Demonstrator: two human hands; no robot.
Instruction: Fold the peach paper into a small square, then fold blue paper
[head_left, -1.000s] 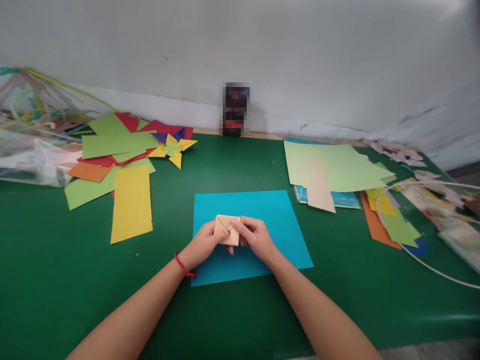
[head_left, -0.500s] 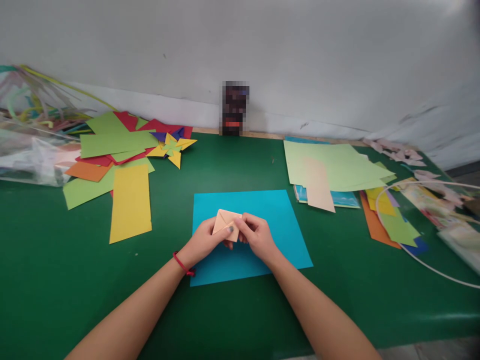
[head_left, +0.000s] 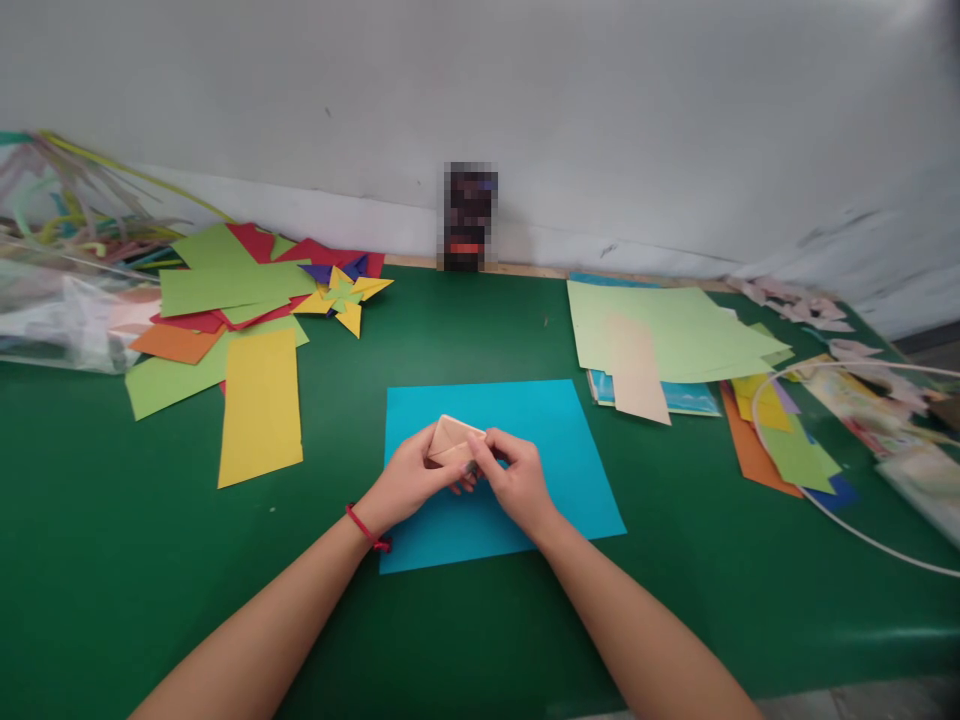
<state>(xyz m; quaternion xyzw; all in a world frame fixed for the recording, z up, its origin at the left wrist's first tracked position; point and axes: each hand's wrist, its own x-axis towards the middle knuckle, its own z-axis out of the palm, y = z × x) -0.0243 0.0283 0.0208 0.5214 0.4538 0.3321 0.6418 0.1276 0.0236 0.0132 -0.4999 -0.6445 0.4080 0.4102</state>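
Note:
Between my hands is a small folded piece of pale peach paper [head_left: 451, 440] with crease lines on its face. My left hand [head_left: 409, 480] grips its left and lower side, the thumb lying along the near edge. On the right edge, my right hand [head_left: 517, 478] pinches the paper with thumb and curled fingers. Some fingers are hidden beneath it. Both hands are above a blue sheet of paper [head_left: 555, 500] lying on the green table [head_left: 465, 640]. A red cord bracelet [head_left: 367, 528] circles my left wrist.
Left lie a yellow strip [head_left: 261, 410], green and red papers [head_left: 236, 288] and a folded yellow-and-purple star [head_left: 343, 292]. At right are pale green sheets [head_left: 675, 330], a pale peach strip [head_left: 641, 375] and a white hoop [head_left: 817, 500]. A blurred dark object [head_left: 469, 215] leans against the wall.
The folded peach paper has tilted a little, and my left thumb has shifted slightly lower along its near edge. Both hands stay over the blue sheet.

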